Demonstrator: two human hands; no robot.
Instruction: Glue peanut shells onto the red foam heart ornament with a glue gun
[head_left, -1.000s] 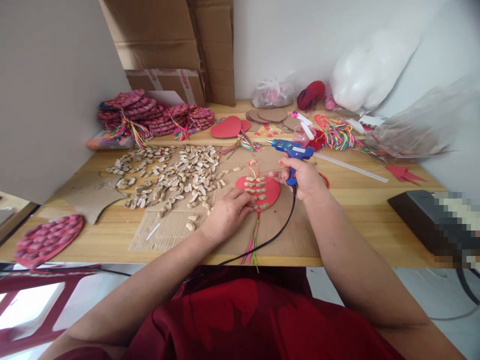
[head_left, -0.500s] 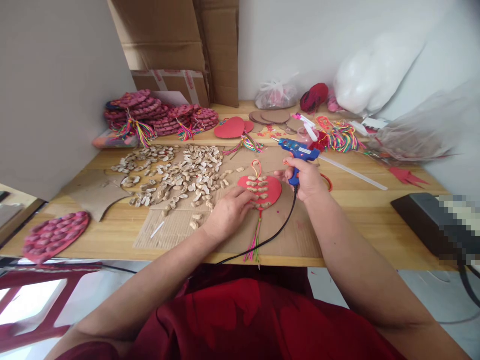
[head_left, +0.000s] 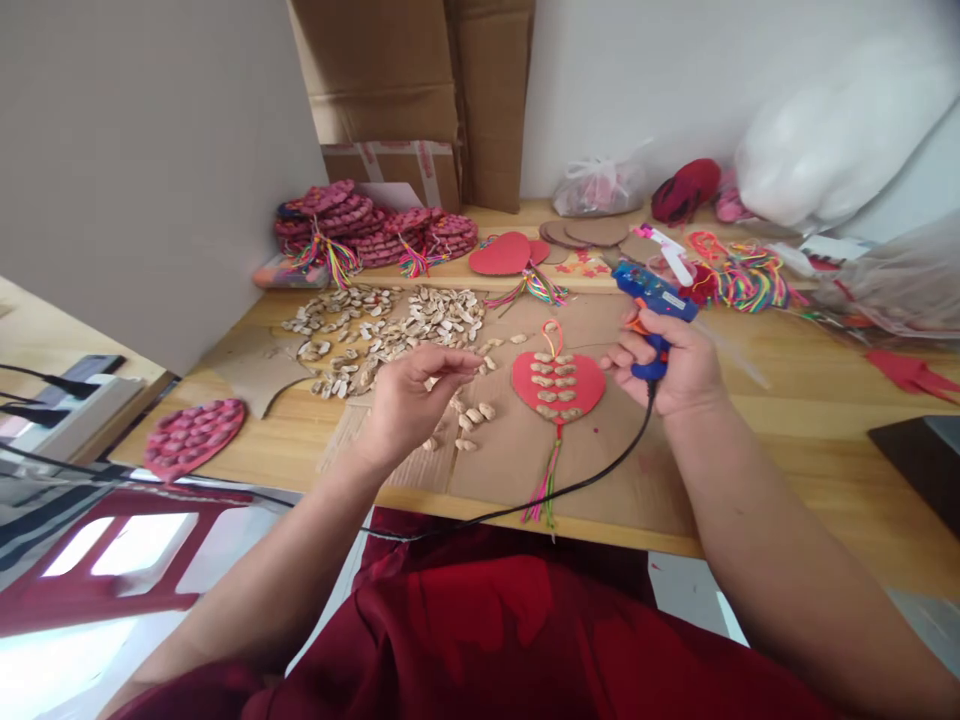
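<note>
My right hand [head_left: 679, 365] is wrapped round the handle of a blue hot glue gun [head_left: 658, 298], its nozzle pointing up and left. Beside it lies a red heart [head_left: 592, 378] on cardboard, carrying two columns of peanut shells [head_left: 564, 382], with a loop on top and a tassel [head_left: 549, 485] below. My left hand [head_left: 416, 405] hovers left of the heart, thumb and fingertips brought together over loose peanut shells [head_left: 474, 415]. Whether anything is between those fingertips I cannot make out.
A pile of peanut shells [head_left: 442, 318] spreads behind my left hand. Stacked shell-covered pieces [head_left: 337, 215] and red hearts [head_left: 501, 253] stand farther back. The gun's black cord [head_left: 585, 487] crosses the front edge. A finished-looking pink heart [head_left: 195, 435] lies left; coloured strings [head_left: 754, 275] lie right.
My left hand has moved off the heart to the left, uncovering its lower shells. The glue gun stays in my right hand, near the heart. The whole view has shifted left.
</note>
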